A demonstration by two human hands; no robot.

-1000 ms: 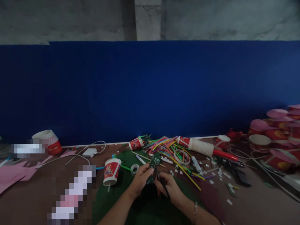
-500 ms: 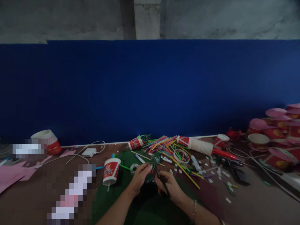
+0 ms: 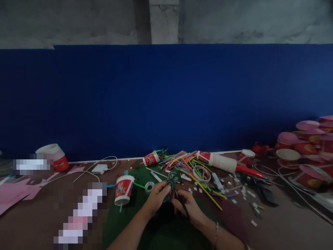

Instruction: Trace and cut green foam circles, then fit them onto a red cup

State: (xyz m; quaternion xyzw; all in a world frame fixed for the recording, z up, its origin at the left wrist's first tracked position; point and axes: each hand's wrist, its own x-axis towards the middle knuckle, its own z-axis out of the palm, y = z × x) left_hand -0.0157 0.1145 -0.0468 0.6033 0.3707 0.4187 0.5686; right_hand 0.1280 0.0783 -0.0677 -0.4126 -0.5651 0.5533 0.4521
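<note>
My left hand point(image 3: 157, 198) pinches a dark green piece of paper point(image 3: 172, 177) with pale round line markings. Fingers of my right hand point(image 3: 191, 206) are wrapped round a pair of black-handled scissors point(image 3: 185, 209), whose blades point up at the edge of the green piece. Below the hands lies a large dark green sheet point(image 3: 122, 225). To the left stands a red and white paper cup point(image 3: 125, 190) with straws through its sides and base. A roll of tape point(image 3: 149, 186) sits just beyond my left hand.
Colourful straws point(image 3: 179, 159) lie heaped at the back beside a long stack of paper cups point(image 3: 222, 162). White scraps point(image 3: 244, 191) and a black tool point(image 3: 267, 194) are on the right. Pink-topped cups point(image 3: 308, 139) pile up far right; a white charger point(image 3: 99, 169) with cable lies left.
The green piece has turned in my left hand, its round markings now facing me more. The scissors have shifted slightly against its edge. Other objects stay where they were.
</note>
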